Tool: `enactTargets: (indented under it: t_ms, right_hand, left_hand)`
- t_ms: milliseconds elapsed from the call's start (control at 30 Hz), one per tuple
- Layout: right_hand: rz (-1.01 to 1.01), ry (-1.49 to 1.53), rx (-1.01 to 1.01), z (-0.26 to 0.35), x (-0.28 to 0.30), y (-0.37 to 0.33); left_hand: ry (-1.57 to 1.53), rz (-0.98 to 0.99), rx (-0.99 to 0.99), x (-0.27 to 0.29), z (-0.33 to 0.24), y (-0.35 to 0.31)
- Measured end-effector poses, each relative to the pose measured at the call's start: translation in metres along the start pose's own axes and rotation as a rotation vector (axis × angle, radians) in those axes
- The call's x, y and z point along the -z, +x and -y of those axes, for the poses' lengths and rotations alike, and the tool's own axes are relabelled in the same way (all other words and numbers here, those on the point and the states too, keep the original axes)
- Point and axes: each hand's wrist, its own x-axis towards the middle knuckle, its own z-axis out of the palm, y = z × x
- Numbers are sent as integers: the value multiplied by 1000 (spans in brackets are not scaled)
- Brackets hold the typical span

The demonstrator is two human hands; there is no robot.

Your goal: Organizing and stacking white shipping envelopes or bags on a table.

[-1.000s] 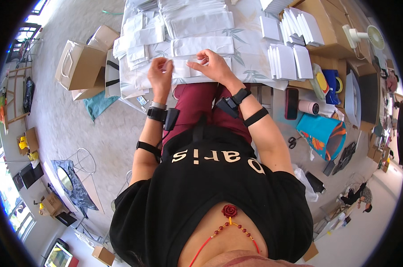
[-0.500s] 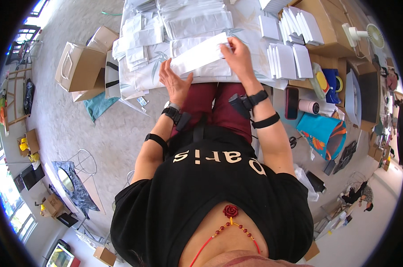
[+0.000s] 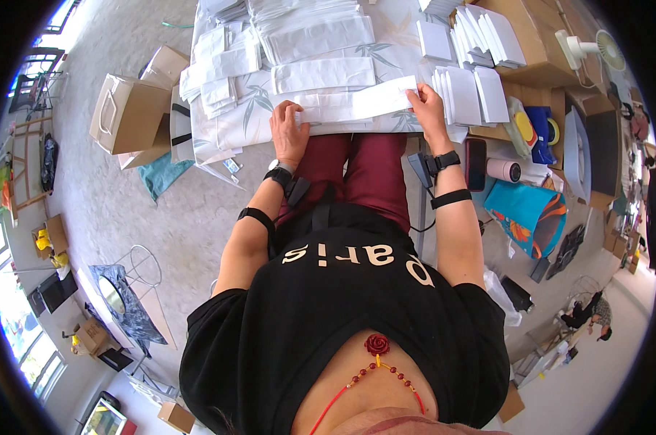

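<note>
Workshop — white stacks (image 3: 315,40), cardboard boxes (image 3: 134,109)

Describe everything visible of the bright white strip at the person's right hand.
The white strip is plain, flat, long and straight-edged, and looks like paper or thin card. It sits slightly aslant by the near edge of the patterned tablecloth, its right end higher in the picture. The right hand holds that end in its fingers. Its left end meets a duller, translucent-looking sleeve; whether it goes inside is unclear.
</note>
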Motion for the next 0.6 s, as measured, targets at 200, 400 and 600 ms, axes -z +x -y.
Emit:
enactTargets:
  t_ms: [200, 400, 600]
  right_hand:
    - [-39, -68, -9, -37, 7, 7]
    - [-109, -287, 35, -69, 15, 16]
    - [-176, -481, 97, -83, 16, 14]
  left_hand:
    - [23, 17, -27, -2, 1, 0]
    - [40, 7, -39, -4, 2, 0]
    - [28, -9, -36, -5, 2, 0]
